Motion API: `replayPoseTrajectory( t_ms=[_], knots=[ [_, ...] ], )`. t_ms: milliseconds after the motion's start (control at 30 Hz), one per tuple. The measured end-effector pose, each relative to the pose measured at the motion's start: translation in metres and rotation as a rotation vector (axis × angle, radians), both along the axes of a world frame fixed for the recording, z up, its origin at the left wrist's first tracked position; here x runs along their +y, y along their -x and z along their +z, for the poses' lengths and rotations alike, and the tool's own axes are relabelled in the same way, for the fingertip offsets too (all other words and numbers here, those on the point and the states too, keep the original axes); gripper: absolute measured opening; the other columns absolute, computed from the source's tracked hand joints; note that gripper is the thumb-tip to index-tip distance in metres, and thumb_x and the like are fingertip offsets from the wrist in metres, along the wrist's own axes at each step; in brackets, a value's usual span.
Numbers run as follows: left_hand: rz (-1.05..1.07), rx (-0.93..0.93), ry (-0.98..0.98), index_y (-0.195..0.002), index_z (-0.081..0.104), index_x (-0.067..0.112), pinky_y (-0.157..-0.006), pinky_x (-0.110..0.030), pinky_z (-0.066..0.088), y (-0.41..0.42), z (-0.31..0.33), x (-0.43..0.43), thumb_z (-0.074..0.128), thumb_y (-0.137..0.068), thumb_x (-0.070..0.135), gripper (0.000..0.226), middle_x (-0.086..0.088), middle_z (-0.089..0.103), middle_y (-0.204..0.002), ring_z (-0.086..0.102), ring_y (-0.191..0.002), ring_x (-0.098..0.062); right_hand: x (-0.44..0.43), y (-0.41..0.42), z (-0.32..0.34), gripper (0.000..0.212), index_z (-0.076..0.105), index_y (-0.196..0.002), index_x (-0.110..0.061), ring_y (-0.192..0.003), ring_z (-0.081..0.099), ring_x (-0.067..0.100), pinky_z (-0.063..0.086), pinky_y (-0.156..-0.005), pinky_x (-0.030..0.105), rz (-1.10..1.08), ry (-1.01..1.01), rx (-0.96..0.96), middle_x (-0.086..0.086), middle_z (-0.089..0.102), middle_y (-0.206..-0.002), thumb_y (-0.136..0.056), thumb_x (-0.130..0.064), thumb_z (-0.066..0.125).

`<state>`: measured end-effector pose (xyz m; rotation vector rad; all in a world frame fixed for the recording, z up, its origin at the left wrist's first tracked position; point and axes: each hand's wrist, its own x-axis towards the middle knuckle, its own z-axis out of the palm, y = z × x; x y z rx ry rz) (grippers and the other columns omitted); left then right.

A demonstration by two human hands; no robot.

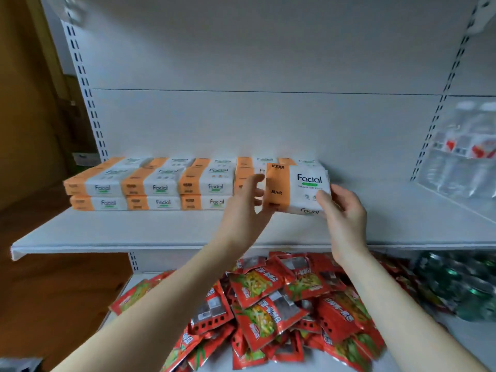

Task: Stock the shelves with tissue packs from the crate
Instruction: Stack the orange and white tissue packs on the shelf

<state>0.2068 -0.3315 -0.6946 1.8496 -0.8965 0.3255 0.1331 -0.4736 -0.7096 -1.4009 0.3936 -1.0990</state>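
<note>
the big white back wall of the rack fills most of the view. two posts with slots run up it, the left post and the right post. a long white shelf goes across the middle. under it is a lower shelf with a big messy pile of red snack bags, too many and too mixed up to count. green bottles sit to the right of the pile, blurry. on the next shelf to the right, higher up, are clear bottles in clear wrap, also blurry.

on the long shelf is a stack of tissue packs, orange and white, two packs high. in front, six pack faces show well, three on top of three. more rows lie behind them, but they are too blurry to count. the right end of the stack is partly hidden by a hand and by one more pack.

that one held pack is up in the air, tipped, just in front of the right end of the stack. two hands hold it. the left hand has its thumb and fingers curled on the pack's left orange edge. the right hand has its fingers clamped on the lower right corner.
</note>
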Motion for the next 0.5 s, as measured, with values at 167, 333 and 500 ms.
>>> replayPoseTrajectory(
  t_ms=[167,333,500],
  knots=[
    [0.074,-0.411,-0.232,-0.125,0.054,0.016,-0.083,-0.037,0.045,-0.022,0.02,-0.063,0.057,-0.091,0.027,0.036,-0.01,0.065,-0.109,0.056,-0.103,-0.03,-0.059,-0.018,0.015,0.015,0.062,-0.101,-0.005,-0.073,0.054,0.008,0.042,-0.06,0.013,-0.117,0.058,0.048,0.004,0.063,-0.09,-0.09,-0.01,0.053],
    [0.173,-0.605,-0.308,-0.09,0.069,0.01,-0.064,-0.034,0.043,-0.046,0.01,-0.092,0.069,-0.075,0.028,0.024,-0.008,0.068,-0.072,0.062,-0.072,-0.032,-0.083,-0.038,0.014,0.01,0.056,-0.089,-0.014,-0.076,0.051,0.014,0.04,-0.059,0.017,-0.133,0.11,0.128,0.002,0.059,-0.085,-0.092,-0.009,0.048],
    [0.274,-0.731,-0.466,-0.082,0.07,0.015,-0.068,-0.03,0.051,-0.06,-0.009,-0.093,0.085,-0.056,0.026,0.032,-0.004,0.069,-0.086,0.066,-0.078,-0.027,-0.088,-0.055,-0.003,0.014,0.057,-0.094,-0.014,-0.084,0.056,0.02,0.042,-0.075,0.028,-0.055,0.128,0.253,0.004,0.062,-0.089,-0.096,-0.015,0.042]
  ],
)
